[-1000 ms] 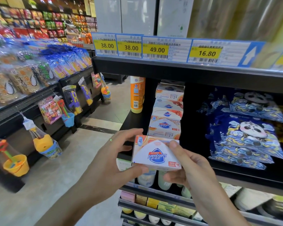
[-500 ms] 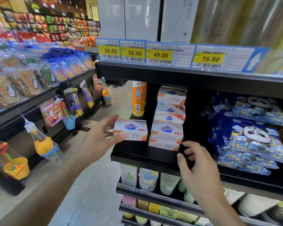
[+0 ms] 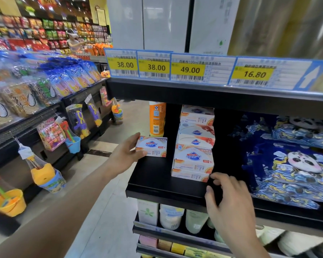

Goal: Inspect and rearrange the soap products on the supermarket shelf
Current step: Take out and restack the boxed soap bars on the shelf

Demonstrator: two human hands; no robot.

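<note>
My left hand (image 3: 126,155) grips a white soap box (image 3: 152,147) with a blue logo by its left end, thumb on top. The box sits on or just above the black shelf (image 3: 157,185), to the left of the stack. A stack of several like soap boxes (image 3: 194,144) stands in the shelf's middle. My right hand (image 3: 228,200) hovers at the shelf's front edge just below the stack's bottom right corner, fingers loosely curled, holding nothing.
An orange bottle (image 3: 157,118) stands behind the single box. Blue panda-print packs (image 3: 291,161) fill the shelf's right side. Price tags (image 3: 190,68) line the shelf above. Tubes and jars (image 3: 171,216) stand below. Across the aisle hang toy buckets (image 3: 45,175) under snack bags.
My left hand carried the soap box away from both hands and set it down left of the stack. My right hand let go of it and dropped to the shelf's front edge.
</note>
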